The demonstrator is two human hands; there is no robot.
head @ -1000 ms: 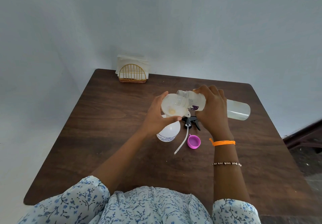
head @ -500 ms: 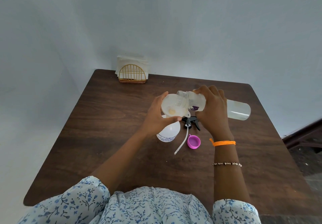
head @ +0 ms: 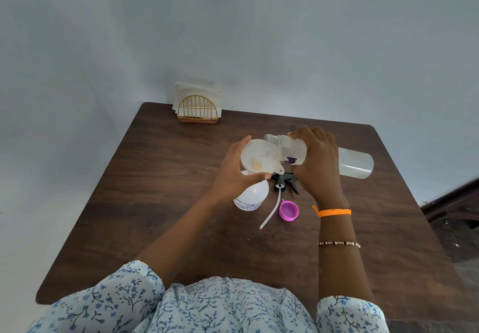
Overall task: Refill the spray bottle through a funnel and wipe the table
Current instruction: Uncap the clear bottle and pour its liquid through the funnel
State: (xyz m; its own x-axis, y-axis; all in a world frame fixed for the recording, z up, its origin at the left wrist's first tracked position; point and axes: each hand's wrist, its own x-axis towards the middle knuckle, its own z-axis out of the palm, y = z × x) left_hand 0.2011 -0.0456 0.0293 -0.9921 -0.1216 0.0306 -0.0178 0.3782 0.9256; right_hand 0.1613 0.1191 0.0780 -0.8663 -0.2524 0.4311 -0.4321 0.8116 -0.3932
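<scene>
A white spray bottle point(head: 252, 195) stands on the dark wooden table point(head: 160, 190) with a white funnel point(head: 255, 160) in its neck. My left hand point(head: 234, 174) grips the funnel's rim and the bottle's top. My right hand point(head: 317, 162) holds a clear water bottle point(head: 282, 149) tipped on its side, its open mouth over the funnel bowl. The black spray trigger head point(head: 285, 183) with its white dip tube point(head: 272, 209) lies on the table beside the bottle. A pink cap point(head: 288, 211) rests open side up near the tube.
A gold wire napkin holder point(head: 198, 111) with white napkins stands at the table's far left edge against the wall. The table's right edge borders a dark floor area point(head: 461, 229).
The clear bottle stays tipped over the funnel; both hands hold almost the same position, with only a slight shift.
</scene>
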